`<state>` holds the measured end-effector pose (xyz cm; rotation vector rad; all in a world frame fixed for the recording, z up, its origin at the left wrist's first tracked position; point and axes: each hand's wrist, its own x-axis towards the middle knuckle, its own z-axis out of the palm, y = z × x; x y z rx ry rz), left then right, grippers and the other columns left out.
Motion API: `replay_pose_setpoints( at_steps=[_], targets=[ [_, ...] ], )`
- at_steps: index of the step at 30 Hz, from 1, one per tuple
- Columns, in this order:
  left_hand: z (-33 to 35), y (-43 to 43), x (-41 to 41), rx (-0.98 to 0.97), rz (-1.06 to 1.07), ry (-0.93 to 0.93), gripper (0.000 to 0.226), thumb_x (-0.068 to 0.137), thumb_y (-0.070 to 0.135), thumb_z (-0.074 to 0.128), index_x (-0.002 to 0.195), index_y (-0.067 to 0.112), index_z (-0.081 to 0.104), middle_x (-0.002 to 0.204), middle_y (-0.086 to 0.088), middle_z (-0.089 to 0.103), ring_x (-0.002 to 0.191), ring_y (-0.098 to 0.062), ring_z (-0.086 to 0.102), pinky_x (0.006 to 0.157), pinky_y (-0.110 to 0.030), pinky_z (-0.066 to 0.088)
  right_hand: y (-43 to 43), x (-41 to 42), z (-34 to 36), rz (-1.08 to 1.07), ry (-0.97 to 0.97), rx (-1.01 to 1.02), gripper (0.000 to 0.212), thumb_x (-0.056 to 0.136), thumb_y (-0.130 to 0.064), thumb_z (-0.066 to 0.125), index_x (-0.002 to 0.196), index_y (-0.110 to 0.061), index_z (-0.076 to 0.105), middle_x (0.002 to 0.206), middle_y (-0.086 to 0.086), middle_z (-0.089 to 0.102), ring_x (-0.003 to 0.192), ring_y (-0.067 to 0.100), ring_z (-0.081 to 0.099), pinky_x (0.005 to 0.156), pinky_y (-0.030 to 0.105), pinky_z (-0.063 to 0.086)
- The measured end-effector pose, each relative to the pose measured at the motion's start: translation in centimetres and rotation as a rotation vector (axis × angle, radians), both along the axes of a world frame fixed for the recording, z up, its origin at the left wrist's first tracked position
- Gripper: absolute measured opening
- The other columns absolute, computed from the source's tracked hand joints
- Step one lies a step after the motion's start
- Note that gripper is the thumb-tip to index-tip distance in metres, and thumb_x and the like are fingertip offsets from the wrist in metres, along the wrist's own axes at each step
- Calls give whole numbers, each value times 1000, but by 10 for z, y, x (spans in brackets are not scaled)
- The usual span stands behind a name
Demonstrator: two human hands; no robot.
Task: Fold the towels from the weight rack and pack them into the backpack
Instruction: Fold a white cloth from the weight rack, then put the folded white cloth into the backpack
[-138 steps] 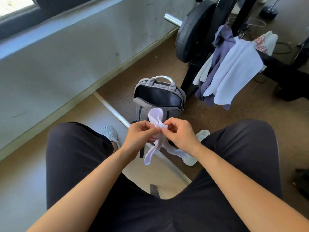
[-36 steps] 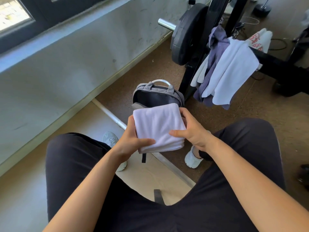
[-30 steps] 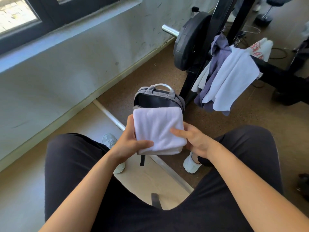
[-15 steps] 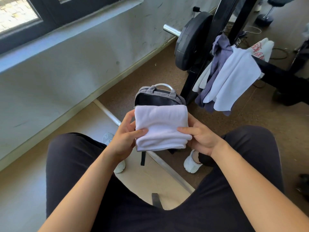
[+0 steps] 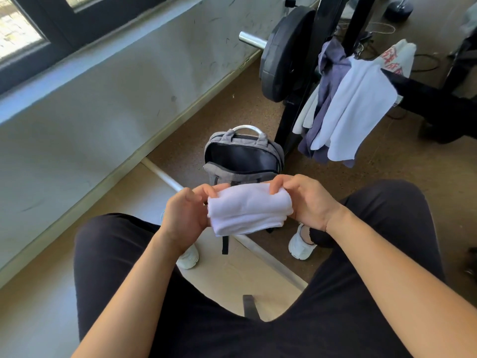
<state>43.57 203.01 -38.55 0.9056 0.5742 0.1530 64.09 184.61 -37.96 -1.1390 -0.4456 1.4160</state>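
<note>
Holds a folded white towel (image 5: 247, 210) in mid-air between both hands, above the gap between the knees. Grips its left end with the left hand (image 5: 184, 213), fingers curled over the top edge. Pinches its upper right corner with the right hand (image 5: 307, 200), fingers bent over the fold and palm against the right end. Folded thick, with several layers showing along the lower edge.

Just beyond the hands, on the brown floor, an open grey backpack (image 5: 242, 174) — upright, dark inside, with a pale handle on its far side. Lower front hidden behind the towel. Under the towel, a dark strap (image 5: 225, 244) hanging down.

Farther off, beyond the right hand, the black weight rack (image 5: 294, 117), with a black weight plate (image 5: 281, 58) on a silvery bar end. Draped over the rack, well apart from the hands: a white hanging towel (image 5: 358, 109), a purple-grey towel (image 5: 331, 71) just left of it, and a white cloth with red print (image 5: 398, 56) farther back.

Below the hands, black trouser legs on either side and two white shoes — a left shoe (image 5: 188, 258) under the left hand, a right shoe (image 5: 299, 245) under the right wrist. Far left of the left hand, a pale wall with a dark-framed window (image 5: 20, 32) at its top.
</note>
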Motion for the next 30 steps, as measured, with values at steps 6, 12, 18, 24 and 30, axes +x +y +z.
replay_pose_setpoints(
  at_steps=[6,12,18,24,30],
  targets=[
    [-4,-15,11,245,59,318,37,76,40,82,81,15,55,84,-7,59,77,-26,57,56,-30,51,8,-14,-12,-135,-538,-98,24,87,-16,77,83,-12,54,83,-10,59,86,3,59,89,25,46],
    [-5,-24,23,148,-223,355,57,77,47,76,127,23,66,122,-7,75,113,-27,72,91,-40,58,6,-9,-18,-174,-787,-77,60,83,-19,82,133,-28,51,118,-12,57,107,-3,56,87,11,50],
    [-16,1,49,654,-287,242,52,66,25,90,114,21,69,109,0,77,103,-20,72,92,-46,59,8,16,-26,184,-933,-211,84,73,-26,88,145,-35,45,130,-15,57,117,0,55,95,20,46],
    [-32,39,85,976,-404,115,51,64,34,96,103,26,64,99,8,71,95,-16,69,79,-45,58,35,21,-28,243,-1058,-268,51,72,-49,77,114,-40,51,102,-13,64,95,12,63,80,41,58],
    [-54,100,130,1146,-636,66,82,66,29,90,138,28,51,128,15,60,118,-2,58,97,-19,48,76,71,-40,201,-1175,-261,37,85,-36,76,108,-21,52,95,0,64,87,21,62,70,42,53]
  ],
)
